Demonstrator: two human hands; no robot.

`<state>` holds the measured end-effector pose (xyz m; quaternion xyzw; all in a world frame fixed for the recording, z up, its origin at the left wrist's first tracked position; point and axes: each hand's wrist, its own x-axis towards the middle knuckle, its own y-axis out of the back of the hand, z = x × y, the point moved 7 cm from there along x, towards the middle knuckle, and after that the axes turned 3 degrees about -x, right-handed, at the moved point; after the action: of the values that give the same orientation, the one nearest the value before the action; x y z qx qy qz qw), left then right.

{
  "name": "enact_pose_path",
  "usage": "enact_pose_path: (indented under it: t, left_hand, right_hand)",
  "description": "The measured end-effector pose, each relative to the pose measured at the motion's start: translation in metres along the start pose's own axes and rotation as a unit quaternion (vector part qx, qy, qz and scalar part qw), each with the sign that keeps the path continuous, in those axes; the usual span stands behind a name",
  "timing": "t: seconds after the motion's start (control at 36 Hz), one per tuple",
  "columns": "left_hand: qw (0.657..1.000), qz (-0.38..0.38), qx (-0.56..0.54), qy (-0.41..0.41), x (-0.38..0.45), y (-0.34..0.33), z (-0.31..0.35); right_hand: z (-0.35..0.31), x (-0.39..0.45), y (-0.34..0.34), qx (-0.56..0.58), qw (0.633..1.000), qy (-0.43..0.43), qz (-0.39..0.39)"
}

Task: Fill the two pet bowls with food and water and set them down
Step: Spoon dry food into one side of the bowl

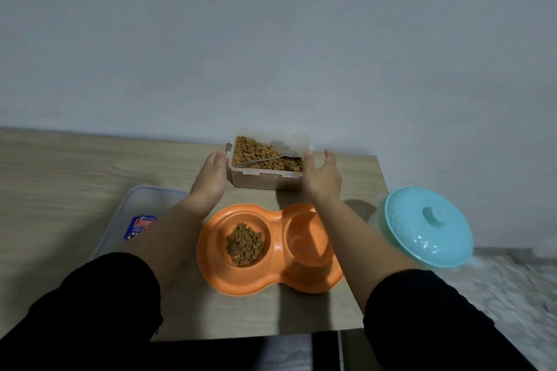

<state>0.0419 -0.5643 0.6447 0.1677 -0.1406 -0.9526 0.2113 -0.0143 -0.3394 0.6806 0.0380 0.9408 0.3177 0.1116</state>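
An orange double pet bowl lies on the wooden table near me. Its left well holds a heap of brown kibble; its right well shows only orange plastic. Behind it stands a clear food container full of kibble, with a metal spoon lying in it. My left hand lies with straight fingers along the container's left side. My right hand is at the container's right side, thumb against the wall and fingers spread. A clear tub with a teal lid sits at the right.
The container's clear lid, bearing a blue label, lies flat on the table at the left. The table ends just right of the teal-lidded tub, with a pale floor beyond. A plain wall rises directly behind the container.
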Motion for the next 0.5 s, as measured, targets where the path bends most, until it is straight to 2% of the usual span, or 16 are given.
enact_pose_path:
  t: [0.14,0.39,0.5]
  left_hand:
    - [0.999,0.037,0.010,0.010,-0.021,0.017,0.018]
    - [0.997,0.023,0.051,-0.058,-0.077,0.035,0.041]
    - [0.996,0.006,0.026,-0.089,-0.113,0.035,0.047]
  right_hand:
    - [-0.026,-0.026,0.026,-0.001,0.999,0.045,0.020]
    - [-0.047,-0.090,0.075,0.006,0.993,0.082,0.079]
    - [-0.043,-0.124,0.098,-0.014,0.990,0.094,0.100]
